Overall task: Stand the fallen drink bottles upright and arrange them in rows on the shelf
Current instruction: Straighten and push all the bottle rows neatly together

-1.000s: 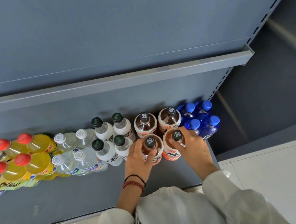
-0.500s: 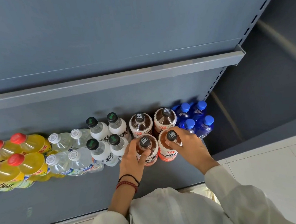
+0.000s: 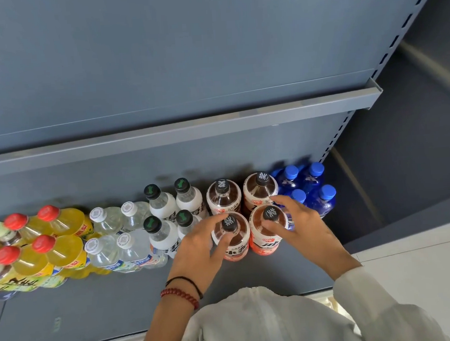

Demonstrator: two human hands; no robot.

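Gripping the front-left orange bottle (image 3: 231, 236) at its neck with the left hand (image 3: 197, 248); pinching the front-right orange bottle (image 3: 268, 231) beside it with the right hand (image 3: 299, 226), both standing upright on the shelf (image 3: 95, 312), blue bottles (image 3: 324, 192) just beyond the right fingers.

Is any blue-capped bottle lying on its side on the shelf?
No, all four blue-capped bottles stand upright at the shelf's right end.

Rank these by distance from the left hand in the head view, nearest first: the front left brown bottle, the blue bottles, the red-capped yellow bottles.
1. Front left brown bottle: under the left hand.
2. Blue bottles: right end, behind the right hand.
3. Red-capped yellow bottles: far left end.
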